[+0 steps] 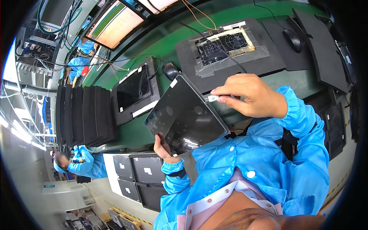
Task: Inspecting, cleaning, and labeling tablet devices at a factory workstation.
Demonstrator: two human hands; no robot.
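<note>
A: Head view, starting at the left: what stands there?

B: A row of black trays [82, 115] stands on edge at the left of the green bench [126, 134]. Just right of it a dark tablet sits in a black fixture [135, 92], screen up, with a black mouse [170, 70] beyond it.

A: And the person's left hand?

B: The left hand [165, 147] grips the lower corner of a dark tablet [186, 115], fingers curled under it and thumb on the glass. The tablet is held tilted in the air above the bench's near edge, in front of the person's blue smock, its screen dark and glossy.

A: What lies behind it?

B: A black foam pad carries a board under clear film [226, 44], with a thin black cable running across it.

A: The right hand?

B: The right hand [251, 96] is closed in a pinch on a small white plug [212, 98], which it holds at the tablet's upper right edge. Whether the plug is seated in the tablet cannot be told.

A: Further right?

B: A second mouse [293, 40] rests on a black mat, well apart from both hands.
</note>
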